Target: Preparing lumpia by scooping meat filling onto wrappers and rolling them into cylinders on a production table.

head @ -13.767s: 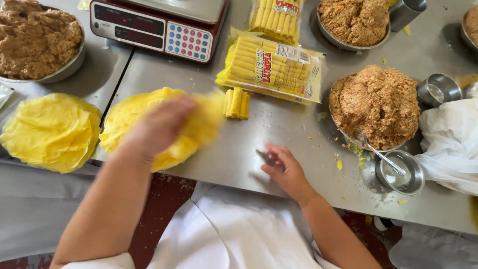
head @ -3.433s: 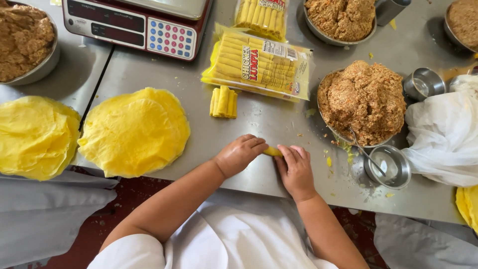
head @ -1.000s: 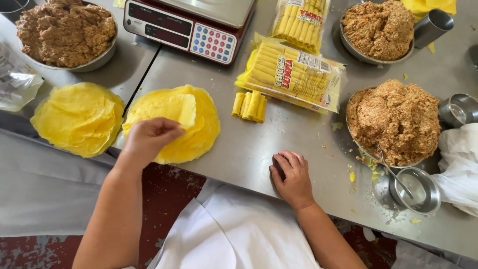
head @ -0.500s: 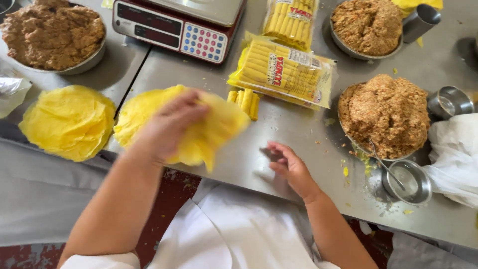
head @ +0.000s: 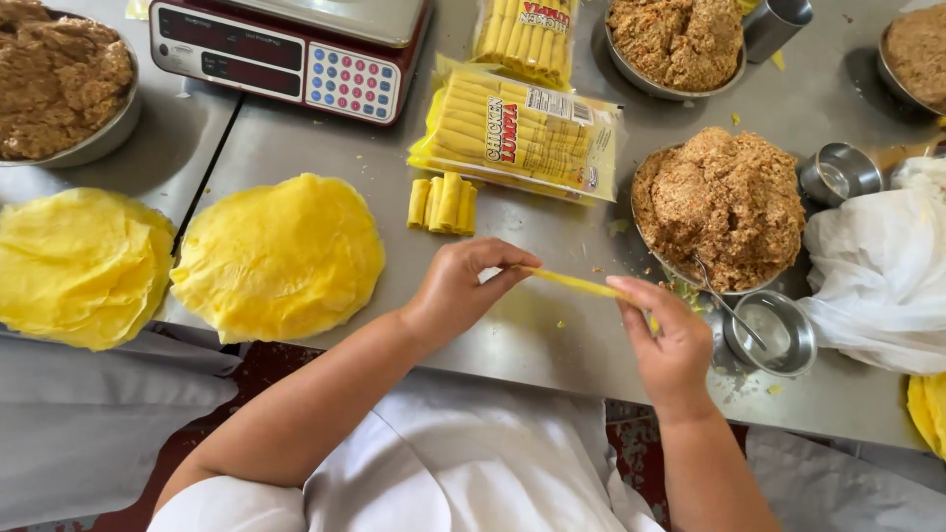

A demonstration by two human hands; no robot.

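Observation:
A thin yellow wrapper sheet [head: 583, 286] is stretched between my two hands just above the steel table [head: 552, 335]. My left hand [head: 463, 288] pinches its left end and my right hand [head: 668, 340] pinches its right end. A stack of round yellow wrappers [head: 281, 254] lies to the left of my left hand. Several short yellow rolls [head: 442, 203] lie side by side behind my hands. A metal bowl heaped with brown minced filling [head: 724, 205] stands at the right, and a spoon [head: 731, 313] leans from it into a small metal cup [head: 777, 331].
A second wrapper stack [head: 79, 264] lies far left. At the back stand a weighing scale [head: 296, 49], two clear bags of yellow rolls [head: 522, 133], more bowls of filling [head: 59, 84] and small metal cups [head: 838, 175]. A white plastic bag [head: 877, 281] sits at the right.
My left hand has brought a wrapper sheet from the stack over to the right. Both hands now hold it stretched between them, where before the right hand rested on the table.

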